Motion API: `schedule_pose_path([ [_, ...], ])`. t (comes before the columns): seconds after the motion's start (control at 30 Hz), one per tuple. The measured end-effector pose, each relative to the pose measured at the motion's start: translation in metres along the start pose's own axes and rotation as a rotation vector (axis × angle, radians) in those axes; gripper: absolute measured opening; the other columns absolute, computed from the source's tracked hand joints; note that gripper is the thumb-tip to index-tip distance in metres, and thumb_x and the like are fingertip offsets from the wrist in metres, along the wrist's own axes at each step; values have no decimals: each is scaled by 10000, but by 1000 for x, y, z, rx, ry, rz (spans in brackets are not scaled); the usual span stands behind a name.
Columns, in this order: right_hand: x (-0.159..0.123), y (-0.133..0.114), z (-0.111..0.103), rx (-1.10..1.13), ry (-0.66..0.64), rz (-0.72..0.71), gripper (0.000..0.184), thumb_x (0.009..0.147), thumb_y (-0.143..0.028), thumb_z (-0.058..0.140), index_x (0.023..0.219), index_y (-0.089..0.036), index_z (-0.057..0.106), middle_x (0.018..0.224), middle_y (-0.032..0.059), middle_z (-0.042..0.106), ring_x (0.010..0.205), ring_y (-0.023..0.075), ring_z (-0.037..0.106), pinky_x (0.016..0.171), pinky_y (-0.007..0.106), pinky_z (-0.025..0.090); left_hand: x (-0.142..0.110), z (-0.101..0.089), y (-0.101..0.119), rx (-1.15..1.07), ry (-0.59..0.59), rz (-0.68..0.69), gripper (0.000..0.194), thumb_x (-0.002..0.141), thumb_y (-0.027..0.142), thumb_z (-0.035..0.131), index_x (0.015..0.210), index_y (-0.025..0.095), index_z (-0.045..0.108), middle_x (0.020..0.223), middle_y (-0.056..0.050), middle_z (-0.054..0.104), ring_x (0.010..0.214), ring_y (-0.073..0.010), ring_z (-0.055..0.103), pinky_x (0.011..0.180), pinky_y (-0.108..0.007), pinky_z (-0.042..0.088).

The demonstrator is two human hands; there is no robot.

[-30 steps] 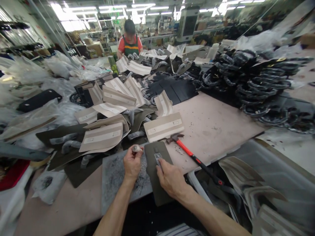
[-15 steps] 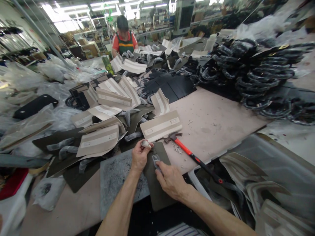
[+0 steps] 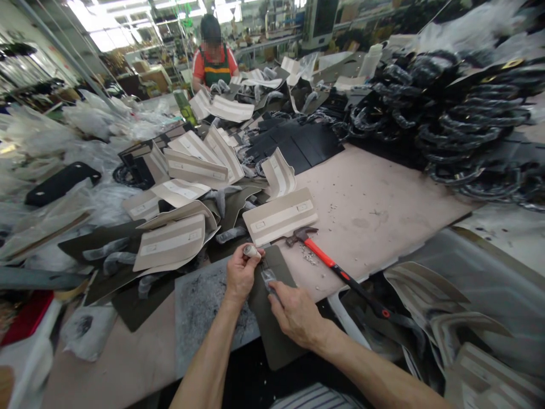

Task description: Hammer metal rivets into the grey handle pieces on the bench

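Observation:
My left hand (image 3: 239,276) is closed around a small whitish cylinder (image 3: 251,250), its round end facing up. It sits just over the top edge of a dark olive panel (image 3: 279,335). In my right hand (image 3: 298,313) is a plastic-wrapped handle (image 3: 268,276) lying on that panel, fingers and thumb pinched on it. The panel rests partly on a scuffed grey slab (image 3: 200,307) and hangs over the table's near edge. Right of the panel lies a claw hammer (image 3: 326,258) with a red and black grip, small metal bits scattered by its head.
Beige-backed panels (image 3: 172,241) are heaped to the left, one beige panel (image 3: 279,216) lying just beyond my hands. Black plastic-wrapped handles (image 3: 460,125) pile up at right. A translucent bin (image 3: 464,261) holds more panels at lower right. A co-worker (image 3: 213,59) is across the table.
My view has tilted slightly, shifting the right side of the scene a little. Both hands keep their grips, with hardly any movement at the panel.

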State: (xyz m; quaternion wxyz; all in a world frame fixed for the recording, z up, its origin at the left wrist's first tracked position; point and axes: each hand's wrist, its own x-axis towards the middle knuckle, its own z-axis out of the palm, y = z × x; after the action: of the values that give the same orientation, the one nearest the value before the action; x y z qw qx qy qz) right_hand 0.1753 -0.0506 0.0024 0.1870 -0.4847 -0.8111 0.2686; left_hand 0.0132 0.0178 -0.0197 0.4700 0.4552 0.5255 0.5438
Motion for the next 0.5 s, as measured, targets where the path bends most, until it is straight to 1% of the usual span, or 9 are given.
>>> schedule_pose_path([
  [0.07,0,-1,2,-10,22,42,288,983,-257,362,1182,-142,535,934,95,698,814,230,678,685,329,454,-2,-2,0,8,2,5,304,809,329,716,1037,166,598,915,-67,749,867,-194,721,853,-328,558],
  [0.17,1,-4,2,-22,2,69,292,984,-279,375,1180,-145,546,917,92,700,804,236,681,683,331,458,-4,-3,1,-5,0,-2,306,810,331,715,1035,164,594,906,-67,748,852,-191,721,838,-324,561],
  [0.33,0,-8,-1,27,-21,93,315,975,-294,409,1207,-135,549,957,106,705,875,244,683,748,330,465,-4,-1,0,2,-1,7,290,806,318,710,1027,166,598,902,-64,746,859,-192,720,845,-328,563],
  [0.5,-3,-8,-10,118,-10,86,416,940,-416,504,1246,-137,547,998,107,701,891,249,671,761,336,465,-4,0,-2,23,6,15,273,813,313,699,1024,169,600,903,-62,745,860,-191,718,852,-335,564],
])
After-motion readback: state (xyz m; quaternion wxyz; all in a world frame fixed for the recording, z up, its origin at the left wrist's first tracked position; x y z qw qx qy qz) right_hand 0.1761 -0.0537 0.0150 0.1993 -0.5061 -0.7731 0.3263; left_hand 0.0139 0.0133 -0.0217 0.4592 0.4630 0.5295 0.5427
